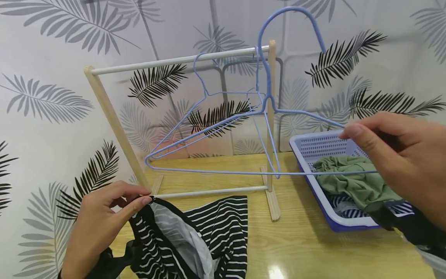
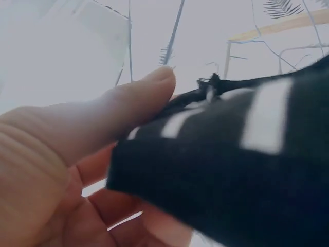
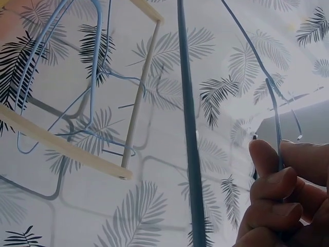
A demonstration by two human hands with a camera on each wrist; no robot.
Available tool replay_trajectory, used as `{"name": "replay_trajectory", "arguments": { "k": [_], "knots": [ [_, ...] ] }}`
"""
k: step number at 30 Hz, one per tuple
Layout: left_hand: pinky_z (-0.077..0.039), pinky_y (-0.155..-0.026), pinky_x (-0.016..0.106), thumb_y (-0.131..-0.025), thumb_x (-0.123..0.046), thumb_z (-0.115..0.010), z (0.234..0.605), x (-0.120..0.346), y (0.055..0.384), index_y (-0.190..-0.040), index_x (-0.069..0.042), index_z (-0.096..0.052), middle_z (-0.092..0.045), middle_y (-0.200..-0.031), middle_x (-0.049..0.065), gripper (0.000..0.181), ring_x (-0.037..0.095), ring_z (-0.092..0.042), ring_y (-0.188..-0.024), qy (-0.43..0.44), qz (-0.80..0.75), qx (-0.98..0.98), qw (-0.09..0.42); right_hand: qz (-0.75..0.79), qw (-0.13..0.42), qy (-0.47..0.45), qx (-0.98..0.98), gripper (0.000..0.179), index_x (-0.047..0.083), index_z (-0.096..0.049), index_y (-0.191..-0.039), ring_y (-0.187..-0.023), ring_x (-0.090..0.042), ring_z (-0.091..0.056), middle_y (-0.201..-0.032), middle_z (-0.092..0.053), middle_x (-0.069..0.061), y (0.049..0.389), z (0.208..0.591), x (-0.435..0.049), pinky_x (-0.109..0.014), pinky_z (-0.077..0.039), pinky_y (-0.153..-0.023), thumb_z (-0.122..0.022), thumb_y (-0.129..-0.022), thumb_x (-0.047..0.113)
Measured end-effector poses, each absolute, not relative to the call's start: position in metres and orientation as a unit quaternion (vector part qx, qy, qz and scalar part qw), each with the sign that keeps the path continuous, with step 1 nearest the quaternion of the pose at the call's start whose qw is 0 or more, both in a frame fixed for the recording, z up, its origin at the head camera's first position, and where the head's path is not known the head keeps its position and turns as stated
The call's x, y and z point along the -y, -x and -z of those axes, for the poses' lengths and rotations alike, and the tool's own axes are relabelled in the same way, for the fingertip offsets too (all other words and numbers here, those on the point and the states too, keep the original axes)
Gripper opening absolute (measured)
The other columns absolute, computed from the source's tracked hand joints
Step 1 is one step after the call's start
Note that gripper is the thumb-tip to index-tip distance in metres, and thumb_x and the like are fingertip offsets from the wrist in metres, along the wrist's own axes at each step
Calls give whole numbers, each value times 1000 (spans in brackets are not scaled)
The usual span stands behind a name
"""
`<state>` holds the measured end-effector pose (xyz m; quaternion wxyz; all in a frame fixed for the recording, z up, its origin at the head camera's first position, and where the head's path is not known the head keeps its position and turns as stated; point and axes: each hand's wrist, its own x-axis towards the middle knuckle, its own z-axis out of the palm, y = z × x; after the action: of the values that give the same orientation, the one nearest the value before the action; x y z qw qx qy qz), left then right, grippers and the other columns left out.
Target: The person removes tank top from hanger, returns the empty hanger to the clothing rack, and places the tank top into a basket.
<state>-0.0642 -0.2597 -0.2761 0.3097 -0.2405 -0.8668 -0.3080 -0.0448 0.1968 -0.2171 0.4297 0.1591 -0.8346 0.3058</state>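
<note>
My right hand (image 1: 407, 159) pinches one shoulder of a blue clothes hanger (image 1: 216, 126), which is held up with its hook at the top. In the right wrist view the thumb and fingers (image 3: 270, 177) close round the hanger's wire. My left hand (image 1: 101, 221) pinches the dark edge of a black-and-white striped garment (image 1: 223, 221) between thumb and forefinger. The garment's opening gapes, baring a pale lining, and its lower part is cut off by the head view's bottom edge. In the left wrist view the striped cloth (image 2: 205, 123) covers part of the fingers.
A small wooden rack (image 1: 113, 124) with a white top bar (image 1: 150, 65) stands behind the held hanger, with blue hangers (image 1: 200, 75) hooked on it. To the right, a blue-and-white basket (image 1: 303, 155) holds green cloth (image 1: 359, 182) and striped cloth (image 1: 345, 205) on the wooden table (image 1: 296, 248).
</note>
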Motion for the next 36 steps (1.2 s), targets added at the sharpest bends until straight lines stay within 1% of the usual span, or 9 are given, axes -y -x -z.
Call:
{"name": "replay_trajectory", "arguments": {
  "k": [10,14,17,20,23,26,28,32,36],
  "knots": [
    [-48,-64,16,-80,-14,-79,281,250,71,-99,-22,-74,-62,-75,-14,21,3,-58,-68,222,293,891,268,-329,422,-179,826,12,14,-75,-92,-60,-4,-48,-82,-67,4,45,219,-193,-14,-37,-53,-64,-93,11],
    [-50,-66,16,-81,-14,-79,278,248,67,-112,-19,-69,-63,-80,-11,34,3,-61,-72,205,318,882,281,-340,415,-191,822,12,15,-75,-92,-58,-5,-45,-81,-68,2,44,220,-191,-16,-36,-52,-64,-92,8],
    [-50,-68,15,-80,-4,-77,272,246,59,-127,-16,-60,-65,-89,-2,51,7,-62,-76,201,380,852,299,-337,413,-195,823,12,15,-75,-91,-53,-4,-39,-72,-62,4,44,220,-189,-19,-31,-46,-66,-91,7],
    [-50,-67,16,-78,6,-75,266,244,52,-133,-13,-56,-66,-93,5,61,11,-63,-79,215,426,819,319,-329,412,-206,824,12,15,-75,-90,-50,-4,-36,-69,-58,6,44,221,-188,-20,-28,-44,-67,-89,5],
    [-48,-64,15,-77,10,-73,264,241,50,-124,-5,-62,-64,-86,4,50,10,-60,-75,229,444,790,356,-323,408,-214,827,13,14,-75,-89,-53,-3,-37,-72,-60,6,43,222,-186,-20,-28,-45,-67,-89,4],
    [-44,-59,13,-79,9,-70,264,240,51,-102,2,-68,-61,-75,1,25,7,-54,-65,230,448,765,402,-322,398,-221,830,14,15,-75,-90,-57,-4,-39,-75,-61,6,43,224,-184,-20,-30,-48,-66,-90,4],
    [-41,-55,14,-81,6,-67,265,241,51,-87,1,-67,-57,-67,-2,8,5,-49,-58,225,446,758,419,-315,393,-219,835,13,16,-75,-91,-59,-4,-41,-77,-61,8,43,226,-182,-20,-31,-50,-67,-90,6],
    [-29,-44,16,-85,3,-63,266,243,49,-71,-6,-63,-46,-55,-6,16,2,-38,-49,253,430,752,431,-307,386,-218,842,13,21,-74,-90,-62,-4,-44,-78,-63,10,43,229,-176,-19,-33,-52,-68,-90,9],
    [-21,-41,15,-89,2,-57,266,242,46,-64,-3,-59,-41,-52,-6,25,0,-32,-45,312,433,710,459,-316,382,-237,835,17,22,-74,-90,-62,-4,-46,-79,-63,10,41,232,-172,-18,-35,-53,-69,-89,6]
  ]
}}
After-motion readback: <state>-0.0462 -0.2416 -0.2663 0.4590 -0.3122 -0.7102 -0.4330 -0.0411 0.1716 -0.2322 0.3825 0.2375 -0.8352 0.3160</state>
